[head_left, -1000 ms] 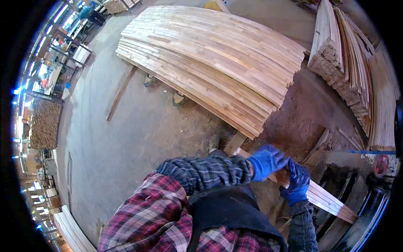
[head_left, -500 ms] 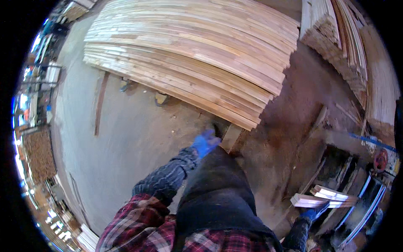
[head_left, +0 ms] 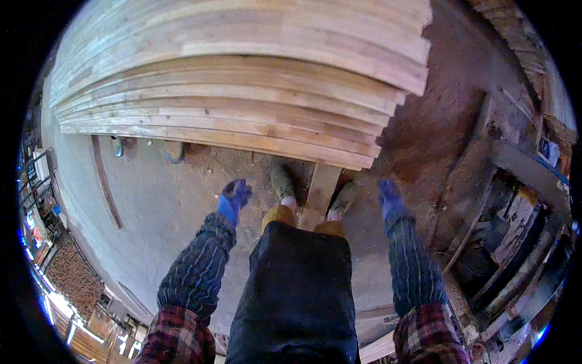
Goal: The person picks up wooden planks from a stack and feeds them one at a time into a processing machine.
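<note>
By the near side of the broad stack of long, pale wooden boards (head_left: 242, 76), our blue-gloved left hand (head_left: 234, 199), fingers loosely spread, and blue-gloved right hand (head_left: 391, 198), fingers outstretched, hang apart and empty. We judge this a reach toward the stack; gripping boards would call for closing both hands.

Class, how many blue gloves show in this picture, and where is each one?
2. One blue glove is on the left hand, left of the person's shoes; the other is on the right hand, right of the shoes. Others may be hidden.
</note>
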Motion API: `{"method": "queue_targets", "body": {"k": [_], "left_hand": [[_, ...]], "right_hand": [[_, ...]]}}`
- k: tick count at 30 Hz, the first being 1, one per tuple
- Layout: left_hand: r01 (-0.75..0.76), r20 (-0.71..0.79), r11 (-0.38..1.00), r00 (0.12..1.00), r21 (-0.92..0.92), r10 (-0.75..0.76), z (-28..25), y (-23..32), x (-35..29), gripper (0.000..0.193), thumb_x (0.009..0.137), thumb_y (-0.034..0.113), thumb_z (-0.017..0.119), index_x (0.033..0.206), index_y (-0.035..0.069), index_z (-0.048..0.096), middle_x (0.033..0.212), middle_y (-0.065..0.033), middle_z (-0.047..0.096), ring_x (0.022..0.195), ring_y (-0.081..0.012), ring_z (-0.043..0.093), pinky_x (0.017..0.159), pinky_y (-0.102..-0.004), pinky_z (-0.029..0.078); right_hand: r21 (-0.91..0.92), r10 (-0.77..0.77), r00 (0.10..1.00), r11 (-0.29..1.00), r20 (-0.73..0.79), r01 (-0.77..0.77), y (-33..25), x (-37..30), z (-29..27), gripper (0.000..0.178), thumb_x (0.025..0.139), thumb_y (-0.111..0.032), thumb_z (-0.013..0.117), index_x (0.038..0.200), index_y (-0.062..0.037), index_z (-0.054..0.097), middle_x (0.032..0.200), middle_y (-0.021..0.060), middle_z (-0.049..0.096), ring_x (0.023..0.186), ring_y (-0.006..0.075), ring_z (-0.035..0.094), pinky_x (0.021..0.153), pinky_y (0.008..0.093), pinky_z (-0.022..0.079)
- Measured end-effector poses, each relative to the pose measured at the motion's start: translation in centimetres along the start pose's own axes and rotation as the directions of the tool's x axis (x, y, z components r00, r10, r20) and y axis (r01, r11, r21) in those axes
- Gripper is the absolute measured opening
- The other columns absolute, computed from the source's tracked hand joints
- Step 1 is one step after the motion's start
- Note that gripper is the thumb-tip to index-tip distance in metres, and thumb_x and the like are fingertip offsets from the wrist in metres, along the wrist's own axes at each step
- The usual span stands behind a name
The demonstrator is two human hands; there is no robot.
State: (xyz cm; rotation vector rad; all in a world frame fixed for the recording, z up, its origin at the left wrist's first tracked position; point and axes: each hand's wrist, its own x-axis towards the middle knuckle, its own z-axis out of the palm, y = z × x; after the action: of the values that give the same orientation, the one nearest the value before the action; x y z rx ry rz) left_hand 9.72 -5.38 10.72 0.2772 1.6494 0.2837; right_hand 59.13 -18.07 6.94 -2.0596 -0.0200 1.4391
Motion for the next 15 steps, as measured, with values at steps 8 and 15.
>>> {"method": "queue_targets", "body": {"k": [8,15], "left_hand": [[-0.031,-0.125,0.850,0.991,-0.527,-0.041,3.4,6.8,10.4,0.092,0.089,0.076,0.048,0.156,0.017,0.026,0.154,-0.0147,0.040,0.141,-0.0301,0.039,0.117,-0.0445,0.026],[-0.151,0.016,0.660,0.971,-0.736,0.240,0.8,5.3,16.3,0.106,0.075,0.085,0.056,0.152,0.016,0.030,0.153,-0.0129,0.039,0.139,-0.0351,0.039,0.114,-0.0557,0.034]], "right_hand": [[-0.144,0.013,0.998,0.990,0.067,-0.003,-0.7,11.8,6.6,0.052,0.090,-0.034,0.071,0.136,-0.0170,0.057,0.140,0.0050,0.052,0.127,0.0209,0.050,0.099,0.0331,0.045],[0.067,-0.037,0.999,0.997,0.014,0.036,-0.3,9.1,6.7,0.056,0.086,-0.023,0.073,0.137,-0.0093,0.055,0.133,0.0062,0.058,0.119,0.0219,0.055,0.100,0.0376,0.045]]}}
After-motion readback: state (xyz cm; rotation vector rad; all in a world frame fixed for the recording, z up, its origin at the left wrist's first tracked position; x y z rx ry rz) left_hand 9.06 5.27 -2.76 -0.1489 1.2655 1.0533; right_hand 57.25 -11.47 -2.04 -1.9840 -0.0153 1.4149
